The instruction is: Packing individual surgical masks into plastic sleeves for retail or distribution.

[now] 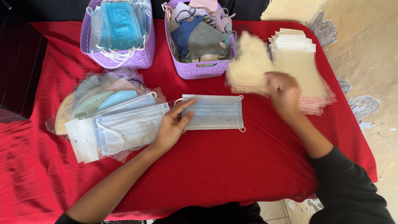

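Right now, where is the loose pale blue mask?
Head view: the pale blue mask lies mid-table on the red cloth, under the left hand, below the right-side purple basket.

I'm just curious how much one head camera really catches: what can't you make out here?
- Right hand: motion-blurred over the stack of clear bags; its grip cannot be told.
- Left basket and right basket: top edge cuts off their backs.
- Lower masks in both baskets: hidden by those on top.
- Flat mask: left end covered by the left hand.

Bare red cloth (232, 166) lies open; two baskets (195, 68) block the rear
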